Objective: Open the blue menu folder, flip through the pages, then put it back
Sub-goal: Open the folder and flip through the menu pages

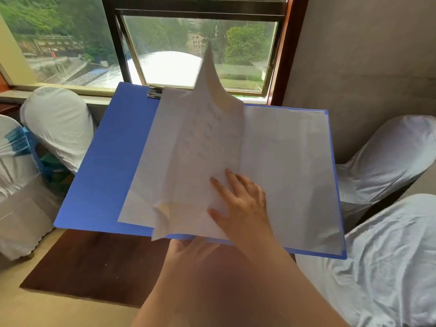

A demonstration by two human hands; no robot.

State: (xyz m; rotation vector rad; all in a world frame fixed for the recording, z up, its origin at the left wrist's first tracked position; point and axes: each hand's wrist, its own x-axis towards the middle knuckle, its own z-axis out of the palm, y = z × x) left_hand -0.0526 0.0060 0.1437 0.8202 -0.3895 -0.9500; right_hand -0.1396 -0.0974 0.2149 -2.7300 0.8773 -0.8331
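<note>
The blue plastic menu folder lies open and held up in the air, in front of a dark-framed window and above a dark brown wooden table. Its left inner cover is bare blue, with a small metal clip at its top edge; its right side carries a stack of white paper pages under a clear sleeve.

One thin white sheet stands lifted near the spine, curling upward to a point against the window glass, faint print showing through it (too blurred to read). Another loose page lies slanted across the left cover beneath it.

The right hand rests on the lower part of the lifted sheet, fingers spread and nearly flat, pressing on the paper rather than pinching it. The left hand reaches under the folder's near edge at the spine, supporting it from below; its fingers are hidden beneath the cover, so how far they curl I cannot tell.

Chairs draped in white fabric covers stand to the left by the window, and more covered chairs stand to the right beside a grey wall.
</note>
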